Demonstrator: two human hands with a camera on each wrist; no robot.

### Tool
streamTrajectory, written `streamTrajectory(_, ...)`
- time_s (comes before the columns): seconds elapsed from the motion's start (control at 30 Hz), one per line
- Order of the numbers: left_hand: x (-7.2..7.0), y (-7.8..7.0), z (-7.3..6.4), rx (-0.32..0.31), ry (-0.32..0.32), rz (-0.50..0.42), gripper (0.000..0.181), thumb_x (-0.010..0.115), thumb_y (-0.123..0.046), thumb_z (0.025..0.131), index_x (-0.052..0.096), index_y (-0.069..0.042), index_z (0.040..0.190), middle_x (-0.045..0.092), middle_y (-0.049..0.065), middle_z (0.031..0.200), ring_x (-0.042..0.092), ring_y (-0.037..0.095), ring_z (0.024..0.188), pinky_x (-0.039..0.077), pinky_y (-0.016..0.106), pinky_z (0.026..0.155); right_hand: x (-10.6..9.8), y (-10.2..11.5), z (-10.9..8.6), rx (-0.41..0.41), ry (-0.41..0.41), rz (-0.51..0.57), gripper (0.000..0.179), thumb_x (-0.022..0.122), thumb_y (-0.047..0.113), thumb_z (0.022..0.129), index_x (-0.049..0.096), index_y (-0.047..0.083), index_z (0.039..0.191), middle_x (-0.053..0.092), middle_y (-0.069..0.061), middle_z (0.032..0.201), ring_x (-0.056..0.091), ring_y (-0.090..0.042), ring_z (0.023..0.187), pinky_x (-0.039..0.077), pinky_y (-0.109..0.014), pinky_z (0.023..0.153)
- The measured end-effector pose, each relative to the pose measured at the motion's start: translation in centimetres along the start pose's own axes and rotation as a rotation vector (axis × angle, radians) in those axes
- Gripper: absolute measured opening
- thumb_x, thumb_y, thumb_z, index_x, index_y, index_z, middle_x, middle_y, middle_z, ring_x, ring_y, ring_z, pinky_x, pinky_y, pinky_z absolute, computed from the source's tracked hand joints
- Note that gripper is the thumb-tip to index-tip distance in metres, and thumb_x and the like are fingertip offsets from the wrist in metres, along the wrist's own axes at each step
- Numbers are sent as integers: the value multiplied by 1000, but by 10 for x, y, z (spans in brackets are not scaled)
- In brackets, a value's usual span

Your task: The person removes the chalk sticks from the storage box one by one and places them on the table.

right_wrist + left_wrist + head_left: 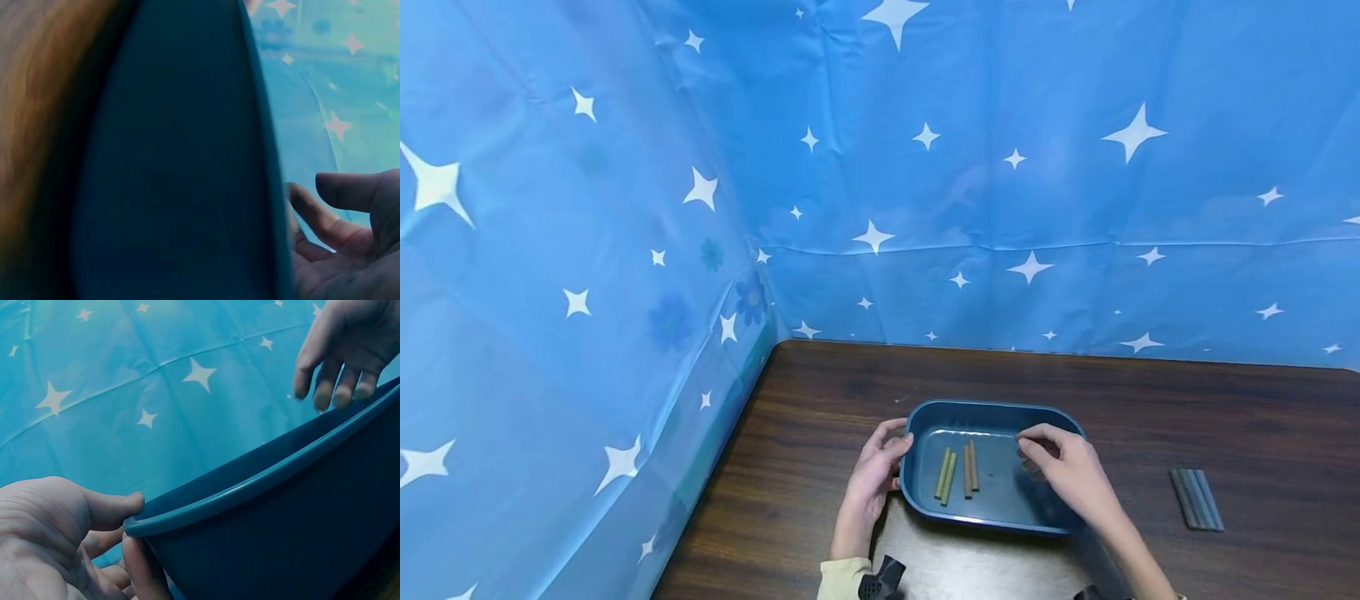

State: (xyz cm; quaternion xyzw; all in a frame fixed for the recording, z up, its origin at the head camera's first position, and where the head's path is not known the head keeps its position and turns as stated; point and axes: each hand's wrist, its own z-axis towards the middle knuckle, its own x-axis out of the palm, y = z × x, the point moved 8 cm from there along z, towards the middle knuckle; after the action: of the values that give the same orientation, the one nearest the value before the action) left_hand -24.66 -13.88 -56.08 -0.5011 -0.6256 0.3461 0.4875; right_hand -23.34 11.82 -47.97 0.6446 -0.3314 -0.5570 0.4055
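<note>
Left grip [872, 473] pinched tray [1015, 500] at left end; right grip [1067, 468] hung loosely spread over tray. Green sticks [942, 473], brown sticks [967, 472] lay inside; blue sticks [1197, 500] on worktop [1285, 450], right.

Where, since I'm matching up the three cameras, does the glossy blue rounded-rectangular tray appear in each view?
Head: the glossy blue rounded-rectangular tray sits low, just right of centre.
Left wrist: lower right, its rim slanting up to the right edge.
Right wrist: a dark side wall running top to bottom, left of centre.
Shared landmark: the blue backdrop with white four-pointed stars.
</note>
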Motion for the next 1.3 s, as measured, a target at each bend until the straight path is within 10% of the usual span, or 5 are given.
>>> streamTrajectory(0.53,5,3,-1,-6,-4,10,41,60,-16,94,48,-5,132,54,-1,81,51,10,63,41,19,44,66,-3,22,-21,45,-190,37,68,1,81,59,-4,117,64,-10,90,61,-20,80,50,-35,62)
streamTrajectory(0.93,3,0,-1,6,-12,14,41,59,-15,94,47,-4,131,54,0,81,50,8,60,40,17,42,90,-1,38,25,103,-408,60,78,5,75,49,-14,125,57,-26,107,54,-40,104,47,-50,86)
streamTrajectory(1.3,0,-1,-1,5,-23,10,44,63,-18,92,47,-4,131,55,1,83,51,9,62,41,17,42,104,5,44,21,86,-358,53,80,0,71,52,-6,116,55,-19,95,56,-33,92,49,-48,79)
